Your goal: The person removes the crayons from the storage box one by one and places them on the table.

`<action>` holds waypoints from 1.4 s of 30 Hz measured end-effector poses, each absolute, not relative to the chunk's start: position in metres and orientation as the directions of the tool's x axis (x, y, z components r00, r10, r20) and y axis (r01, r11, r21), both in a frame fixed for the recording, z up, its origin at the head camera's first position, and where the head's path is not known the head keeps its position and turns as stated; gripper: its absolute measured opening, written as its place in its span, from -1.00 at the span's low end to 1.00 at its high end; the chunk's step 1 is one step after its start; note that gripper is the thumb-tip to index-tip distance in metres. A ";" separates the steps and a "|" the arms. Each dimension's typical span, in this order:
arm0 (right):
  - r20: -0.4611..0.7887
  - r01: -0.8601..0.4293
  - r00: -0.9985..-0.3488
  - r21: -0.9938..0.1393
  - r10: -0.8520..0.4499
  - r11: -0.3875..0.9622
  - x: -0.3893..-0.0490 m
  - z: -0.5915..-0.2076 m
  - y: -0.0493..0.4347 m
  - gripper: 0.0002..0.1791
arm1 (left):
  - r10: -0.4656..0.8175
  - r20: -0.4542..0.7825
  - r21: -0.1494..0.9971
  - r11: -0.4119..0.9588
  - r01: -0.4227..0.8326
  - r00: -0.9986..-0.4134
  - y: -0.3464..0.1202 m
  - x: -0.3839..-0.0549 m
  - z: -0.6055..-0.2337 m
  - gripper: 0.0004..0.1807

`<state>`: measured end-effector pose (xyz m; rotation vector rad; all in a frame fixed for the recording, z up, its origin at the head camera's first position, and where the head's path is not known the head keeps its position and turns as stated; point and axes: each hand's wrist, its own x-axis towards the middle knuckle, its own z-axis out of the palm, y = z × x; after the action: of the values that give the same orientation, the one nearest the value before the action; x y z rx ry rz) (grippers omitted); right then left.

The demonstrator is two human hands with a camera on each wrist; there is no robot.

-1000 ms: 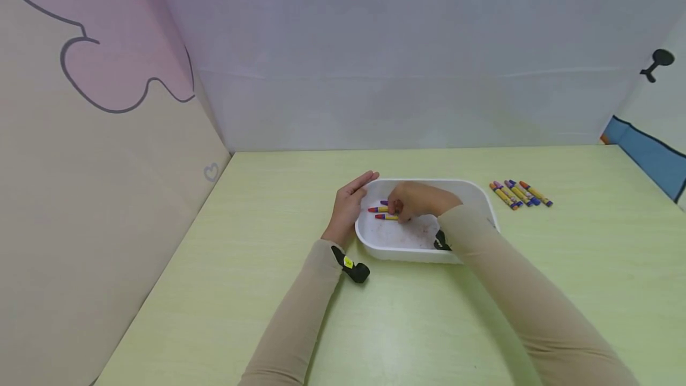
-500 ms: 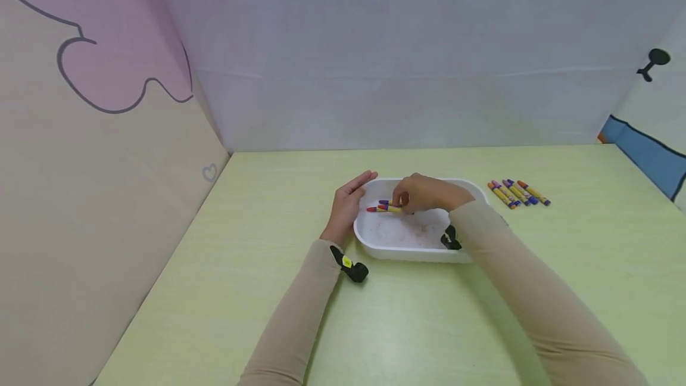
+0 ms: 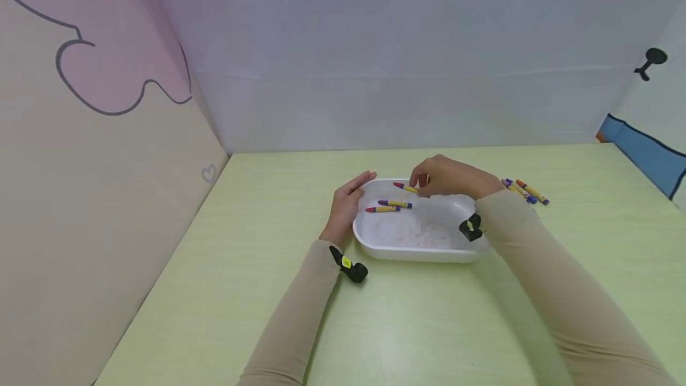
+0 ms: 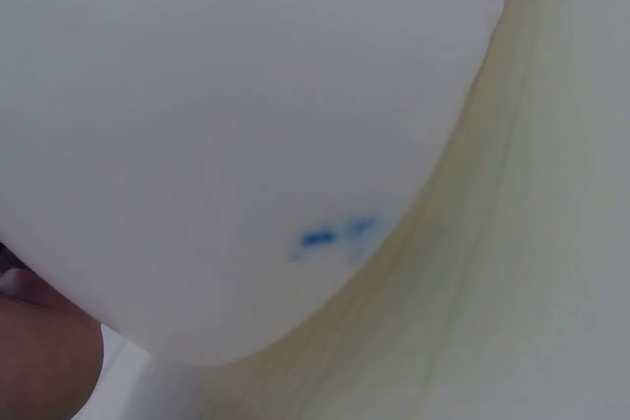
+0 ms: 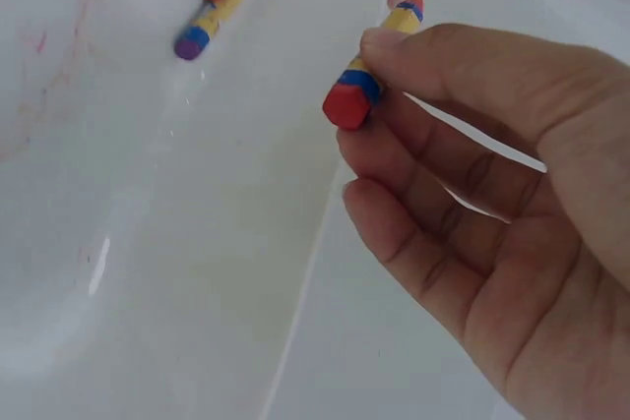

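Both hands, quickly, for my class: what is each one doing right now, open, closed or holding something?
Left hand: open, fingers extended, against the end of the white tray.
Right hand: closed, pinching a red crayon.

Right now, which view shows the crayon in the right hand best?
The right wrist view: the crayon appears large, its red end facing the camera, fingers pinching it. The head view shows it small, partly covered by the right hand; the left wrist view doesn't show it.

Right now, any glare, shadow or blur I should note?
Head view: soft shadow on the table beside the right sleeve; left wrist view: the blue mark looks blurred; right wrist view: a glare streak marks the tray, while the held crayon looks fairly sharp.
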<state>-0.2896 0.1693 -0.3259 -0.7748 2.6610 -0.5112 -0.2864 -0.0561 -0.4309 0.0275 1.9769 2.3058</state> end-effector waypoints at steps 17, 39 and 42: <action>-0.040 -0.311 -0.932 -0.417 -0.359 0.854 -0.282 -0.324 0.230 -0.69 | 0.100 -0.053 0.986 -0.154 -0.068 -0.994 -0.058 -0.287 -0.430 -0.58; -0.161 -0.148 -0.956 -0.454 -0.244 0.879 -0.275 -0.372 0.297 -0.67 | 0.081 -0.065 0.986 -0.151 -0.076 -0.995 -0.057 -0.287 -0.431 -0.58; -0.159 -0.152 -0.957 -0.435 -0.242 0.887 -0.275 -0.377 0.299 -0.67 | 0.077 -0.069 0.986 -0.144 -0.079 -0.995 -0.056 -0.288 -0.431 -0.58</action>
<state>-0.2746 0.2992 -0.3767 -0.3011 2.8471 -0.6310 -0.2875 -0.0563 -0.4313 -0.0023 1.9838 2.3010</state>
